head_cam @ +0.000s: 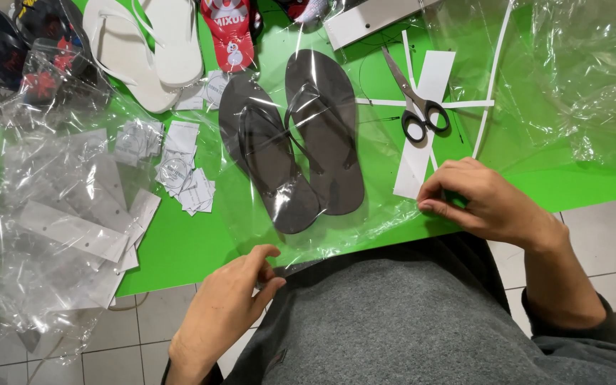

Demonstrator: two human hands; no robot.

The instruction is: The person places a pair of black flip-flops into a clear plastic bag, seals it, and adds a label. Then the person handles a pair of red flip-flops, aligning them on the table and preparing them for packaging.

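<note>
clear bag (365, 214): wraps the black flip-flops, centre
paper tags (187, 175): small white pile, left
plastic bags (44, 235): clear heap, far left

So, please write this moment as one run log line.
left hand: pinching clear bag edge | right hand: pinching bag edge | black flip-flops: inside bag | scissors: beyond

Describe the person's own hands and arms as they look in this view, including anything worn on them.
Both hands are bare: no gloves, rings or watch visible. The left hand shows a bare wrist down to the frame edge. The right hand leads to a bare forearm, with a dark grey sleeve pushed up toward the elbow.
</note>
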